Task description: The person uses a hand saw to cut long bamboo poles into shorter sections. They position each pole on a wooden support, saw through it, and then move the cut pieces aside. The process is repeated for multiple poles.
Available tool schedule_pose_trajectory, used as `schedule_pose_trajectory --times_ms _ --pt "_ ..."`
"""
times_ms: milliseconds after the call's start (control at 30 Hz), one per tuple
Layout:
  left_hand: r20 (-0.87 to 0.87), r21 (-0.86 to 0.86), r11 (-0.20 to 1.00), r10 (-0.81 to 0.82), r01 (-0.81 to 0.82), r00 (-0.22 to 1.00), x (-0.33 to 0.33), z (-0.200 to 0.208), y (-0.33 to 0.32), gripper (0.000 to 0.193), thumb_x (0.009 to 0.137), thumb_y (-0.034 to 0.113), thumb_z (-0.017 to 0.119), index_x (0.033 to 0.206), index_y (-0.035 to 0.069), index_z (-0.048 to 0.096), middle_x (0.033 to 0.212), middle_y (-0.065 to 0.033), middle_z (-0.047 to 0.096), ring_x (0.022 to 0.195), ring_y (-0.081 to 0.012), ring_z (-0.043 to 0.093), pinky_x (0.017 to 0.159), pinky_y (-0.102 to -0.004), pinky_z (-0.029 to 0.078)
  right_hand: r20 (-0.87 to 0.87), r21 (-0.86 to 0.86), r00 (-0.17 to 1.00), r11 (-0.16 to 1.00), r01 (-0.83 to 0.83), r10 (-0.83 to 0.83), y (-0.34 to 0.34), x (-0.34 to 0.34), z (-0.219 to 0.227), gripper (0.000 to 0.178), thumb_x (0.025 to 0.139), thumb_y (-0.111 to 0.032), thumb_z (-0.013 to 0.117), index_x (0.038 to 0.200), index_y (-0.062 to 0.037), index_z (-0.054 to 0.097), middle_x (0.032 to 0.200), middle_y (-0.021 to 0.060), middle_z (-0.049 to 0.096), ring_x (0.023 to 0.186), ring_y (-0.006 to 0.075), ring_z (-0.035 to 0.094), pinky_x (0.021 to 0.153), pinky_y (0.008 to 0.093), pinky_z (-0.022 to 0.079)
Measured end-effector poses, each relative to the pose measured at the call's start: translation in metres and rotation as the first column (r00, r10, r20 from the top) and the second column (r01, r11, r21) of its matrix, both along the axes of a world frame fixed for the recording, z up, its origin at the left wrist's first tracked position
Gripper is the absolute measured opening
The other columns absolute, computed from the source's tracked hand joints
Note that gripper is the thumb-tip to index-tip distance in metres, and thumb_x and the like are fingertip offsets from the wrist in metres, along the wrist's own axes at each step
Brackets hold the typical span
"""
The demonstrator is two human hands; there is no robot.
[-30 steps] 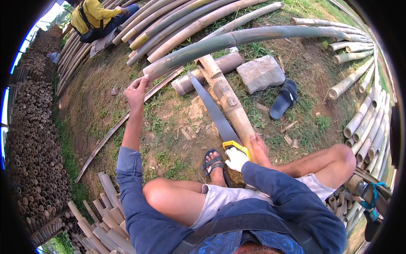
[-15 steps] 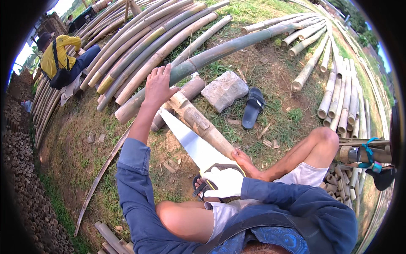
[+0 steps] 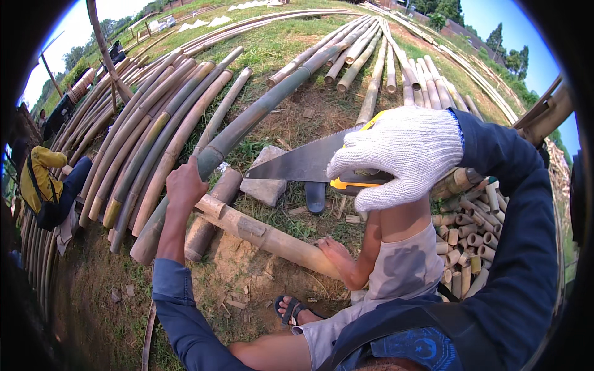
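My bare left hand (image 3: pixel 185 184) is closed on a long green bamboo pole (image 3: pixel 263 110) that slants from near left to far right. In a white knit glove, my right hand (image 3: pixel 402 154) grips a handsaw (image 3: pixel 300 162) with a yellow and black handle. The saw is raised, its blade pointing left, apart from the pole in my left hand. Below it lies a shorter, notched bamboo piece (image 3: pixel 263 235), with my bare foot (image 3: pixel 337 255) against its near end. Another thick bamboo piece (image 3: pixel 207 226) lies crosswise under the green pole.
A stone block (image 3: pixel 265 188) and a black sandal (image 3: pixel 315 198) lie beyond the notched piece. Long bamboo poles (image 3: pixel 158 139) are spread at left, near a person in yellow (image 3: pixel 44 179). Short cut bamboo pieces (image 3: pixel 467 244) are heaped at right.
My right hand has lifted the saw up and to the right, away from beside the notched bamboo. My left hand stays on the green pole. The view has tilted up.
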State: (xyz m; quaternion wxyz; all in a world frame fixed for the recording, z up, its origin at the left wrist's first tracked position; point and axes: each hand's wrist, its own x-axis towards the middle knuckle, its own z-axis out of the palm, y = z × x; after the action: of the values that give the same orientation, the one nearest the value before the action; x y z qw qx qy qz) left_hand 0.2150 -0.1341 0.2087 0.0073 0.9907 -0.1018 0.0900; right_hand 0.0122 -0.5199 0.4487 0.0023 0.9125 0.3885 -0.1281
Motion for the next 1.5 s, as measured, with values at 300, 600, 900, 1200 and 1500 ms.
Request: schedule_pose_trajectory --times_ms 300,600,900,1200,1500 --pt "0.267 0.178 0.983 0.0 -0.05 0.964 -0.153 0.019 0.041 0.08 0.079 0.006 0.091 0.151 0.004 0.055 0.114 -0.015 0.068 0.095 -0.0367 0.073 0.081 -0.0482 0.06 0.355 -0.074 0.829 0.871 0.485 -0.432 -0.192 0.058 -0.127 0.06 0.101 -0.057 0.069 0.142 -0.0125 0.069 0.118 0.0209 0.077 0.105 0.0399 0.077 0.094 0.0502 0.061" --pt "0.136 0.408 0.788 0.447 -0.461 0.884 -0.347 0.007 0.177 0.074 0.091 0.044 0.087 0.153 0.011 0.064 0.144 -0.0203 0.069 0.135 -0.0406 0.065 0.114 -0.0549 0.052 0.055 -0.098 0.711 0.705 0.702 -0.701 -0.274 -0.02 -0.356 0.077 0.098 -0.059 0.072 0.161 -0.0169 0.055 0.128 0.0298 0.066 0.109 0.0467 0.073 0.097 0.0569 0.057" --pt "0.3 0.427 0.792 0.33 -0.436 0.895 -0.303 0.04 0.083 0.079 0.087 0.043 0.091 0.154 0.01 0.065 0.14 -0.0181 0.074 0.129 -0.0407 0.071 0.111 -0.0507 0.057 -0.211 -0.266 0.666 0.698 0.665 -0.716 -0.296 -0.065 -0.513 0.077 0.096 -0.049 0.076 0.166 -0.0292 0.05 0.137 0.0254 0.066 0.118 0.0449 0.072 0.101 0.0569 0.057" --pt "-0.02 0.052 0.997 0.058 -0.056 0.998 -0.098 -0.038 -0.043 0.118 0.072 0.035 0.102 0.167 0.004 0.039 0.143 -0.0224 0.06 0.134 -0.0406 0.061 0.114 -0.053 0.048 -0.826 0.119 0.336 0.441 0.889 -0.453 -0.2 0.159 -0.456 0.082 0.104 -0.059 0.074 0.165 -0.0088 0.049 0.131 0.0149 0.071 0.119 0.0297 0.074 0.097 0.0423 0.061" --pt "0.035 0.026 1.0 0.001 -0.002 0.999 -0.099 -0.031 -0.039 0.091 0.073 0.021 0.099 0.152 0.004 0.055 0.109 -0.0144 0.069 0.099 -0.0334 0.074 0.087 -0.0463 0.059 -0.497 0.123 0.608 -0.643 0.756 0.619 -0.046 0.386 -0.373 0.112 0.095 -0.085 0.066 0.165 -0.0017 0.039 0.151 0.025 0.058 0.142 0.0455 0.055 0.121 0.0608 0.046"
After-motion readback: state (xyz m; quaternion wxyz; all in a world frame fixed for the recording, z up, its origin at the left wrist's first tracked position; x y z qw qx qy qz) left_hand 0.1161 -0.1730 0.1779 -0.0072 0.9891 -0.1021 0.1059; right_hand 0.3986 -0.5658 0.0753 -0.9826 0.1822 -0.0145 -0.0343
